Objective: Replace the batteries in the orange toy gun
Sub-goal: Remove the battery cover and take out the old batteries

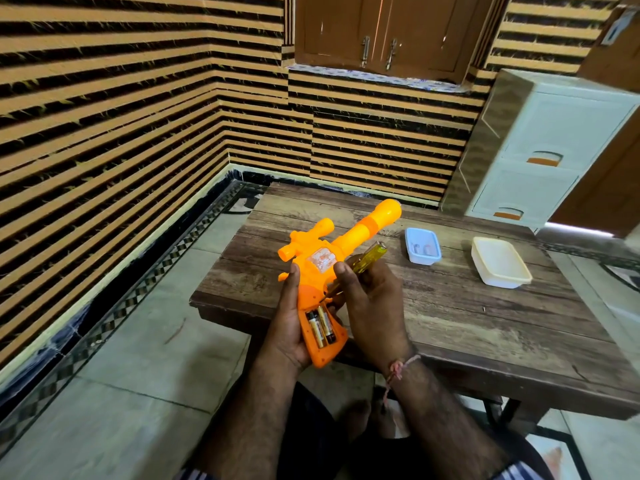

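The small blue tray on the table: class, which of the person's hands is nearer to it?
Right. The right hand, holding the yellow screwdriver, lies just left of the blue tray; the left hand grips the orange toy gun farther left.

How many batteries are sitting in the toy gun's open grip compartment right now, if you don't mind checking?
2. One battery lies on the left of the open compartment in the orange toy gun, the other battery beside it on the right. More may lie hidden in the small blue tray.

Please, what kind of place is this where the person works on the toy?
Probably a room in a home, not a workshop: a low wooden table on a tiled floor, a white plastic drawer unit in the corner, and a brown wooden wall cabinet.
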The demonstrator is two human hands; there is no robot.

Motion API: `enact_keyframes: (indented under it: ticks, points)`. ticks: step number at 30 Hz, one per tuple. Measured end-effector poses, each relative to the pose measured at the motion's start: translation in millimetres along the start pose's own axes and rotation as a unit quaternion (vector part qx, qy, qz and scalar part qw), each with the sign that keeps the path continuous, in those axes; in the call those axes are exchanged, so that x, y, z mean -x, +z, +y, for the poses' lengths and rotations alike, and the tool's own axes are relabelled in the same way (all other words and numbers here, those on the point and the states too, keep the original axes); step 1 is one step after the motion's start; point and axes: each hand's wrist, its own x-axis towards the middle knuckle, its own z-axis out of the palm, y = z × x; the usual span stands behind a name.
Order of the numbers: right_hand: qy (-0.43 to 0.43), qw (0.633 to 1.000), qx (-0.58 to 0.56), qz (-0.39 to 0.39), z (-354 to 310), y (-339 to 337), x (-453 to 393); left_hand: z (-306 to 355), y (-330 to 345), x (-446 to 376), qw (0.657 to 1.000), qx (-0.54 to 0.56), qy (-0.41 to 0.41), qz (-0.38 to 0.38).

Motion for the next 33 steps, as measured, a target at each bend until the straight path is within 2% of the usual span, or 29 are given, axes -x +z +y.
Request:
enact_keyframes:
  ticks: [10, 22, 33]
  points:
    - [-0.018, 0.997, 0.069, -0.012, 14.0, 5.3, -9.0, 1.5, 10.6, 7.7, 0.999, 0.029, -0.022, -0.023]
    - [-0.027, 0.997, 0.075, 0.002, 13.2, 6.1, -11.0, 0.6, 10.8, 6.9, 0.999, 0.017, -0.023, -0.019]
    - [-0.011, 0.993, 0.099, 0.066, 31.6, 22.8, -12.4, -5.0, 12.6, 7.6, 0.998, 0.028, -0.044, -0.026]
